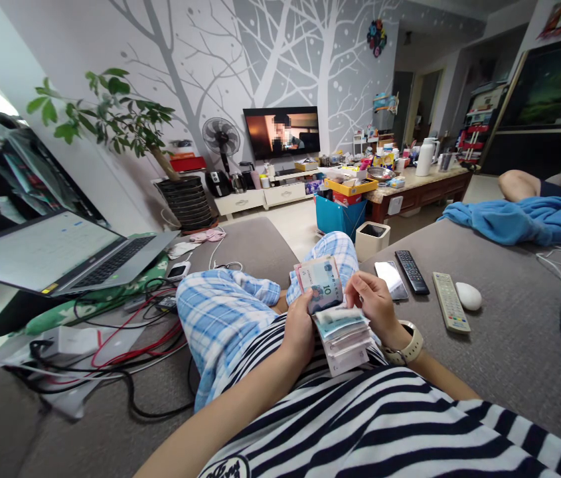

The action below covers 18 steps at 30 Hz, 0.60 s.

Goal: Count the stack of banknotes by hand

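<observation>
My left hand (301,326) is closed around a folded stack of banknotes (342,335) above my lap. The upright part of the stack (318,275) shows a bluish note marked 10 with pinkish notes behind it. The lower part fans toward my striped shirt in several layers. At the right side of the stack, my right hand (374,304) has its fingers bent and drawn together, with the fingertips at the fold. Whether a note is pinched between them is hidden. A pale watch (408,344) is on my right wrist.
On the grey sofa to the right lie a phone (392,279), a black remote (411,272), a beige remote (451,302) and a white mouse (469,296). An open laptop (61,255) and tangled cables (135,345) are at left. Another person's leg (519,184) shows at far right.
</observation>
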Available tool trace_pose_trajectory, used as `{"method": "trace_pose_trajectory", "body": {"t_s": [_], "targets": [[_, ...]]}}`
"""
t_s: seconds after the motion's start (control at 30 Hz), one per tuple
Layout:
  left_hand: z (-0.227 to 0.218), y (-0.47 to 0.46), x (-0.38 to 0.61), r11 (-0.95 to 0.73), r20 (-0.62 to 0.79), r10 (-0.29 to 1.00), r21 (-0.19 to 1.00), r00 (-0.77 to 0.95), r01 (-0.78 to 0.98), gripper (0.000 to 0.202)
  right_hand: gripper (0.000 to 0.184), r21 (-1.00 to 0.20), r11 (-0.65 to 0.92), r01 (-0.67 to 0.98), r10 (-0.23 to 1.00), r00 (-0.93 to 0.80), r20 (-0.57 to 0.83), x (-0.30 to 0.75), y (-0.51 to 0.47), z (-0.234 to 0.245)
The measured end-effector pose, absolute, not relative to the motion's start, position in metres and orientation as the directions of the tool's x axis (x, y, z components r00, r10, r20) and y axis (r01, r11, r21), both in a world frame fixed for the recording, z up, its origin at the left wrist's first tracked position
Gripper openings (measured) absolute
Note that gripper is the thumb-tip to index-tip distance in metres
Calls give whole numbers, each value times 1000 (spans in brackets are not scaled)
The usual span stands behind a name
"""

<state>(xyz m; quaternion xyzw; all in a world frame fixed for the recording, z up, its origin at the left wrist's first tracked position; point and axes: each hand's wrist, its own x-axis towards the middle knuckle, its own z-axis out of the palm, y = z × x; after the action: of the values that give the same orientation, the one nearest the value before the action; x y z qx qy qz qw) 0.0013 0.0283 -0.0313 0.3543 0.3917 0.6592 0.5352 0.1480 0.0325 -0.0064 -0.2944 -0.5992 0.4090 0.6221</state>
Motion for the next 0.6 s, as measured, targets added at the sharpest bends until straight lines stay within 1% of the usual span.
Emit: {"method": "trace_pose_trajectory", "body": {"t_s": [0.07, 0.13, 0.27, 0.47, 0.6], "targets": [[-29, 27, 2, -83, 21, 990, 884, -138, -460, 33, 41, -858, 471, -204, 865, -82, 495, 147, 32, -6], [-29, 27, 2, -68, 4, 991, 876, -133, -477, 34, 41, -861, 460, -216, 871, -80, 486, 146, 33, -6], [-30, 26, 1, -76, -5, 985, 886, -174, -458, 31, 37, -878, 443, -181, 891, -16, 453, 146, 38, -7], [-24, 21, 5, -40, -1, 997, 845, -76, -533, 24, 37, -910, 393, -131, 917, -12, 398, 146, 44, -11], [-22, 20, 7, -29, -1, 999, 831, -52, -555, 27, 40, -904, 415, -102, 909, -10, 418, 145, 45, -12]]}}
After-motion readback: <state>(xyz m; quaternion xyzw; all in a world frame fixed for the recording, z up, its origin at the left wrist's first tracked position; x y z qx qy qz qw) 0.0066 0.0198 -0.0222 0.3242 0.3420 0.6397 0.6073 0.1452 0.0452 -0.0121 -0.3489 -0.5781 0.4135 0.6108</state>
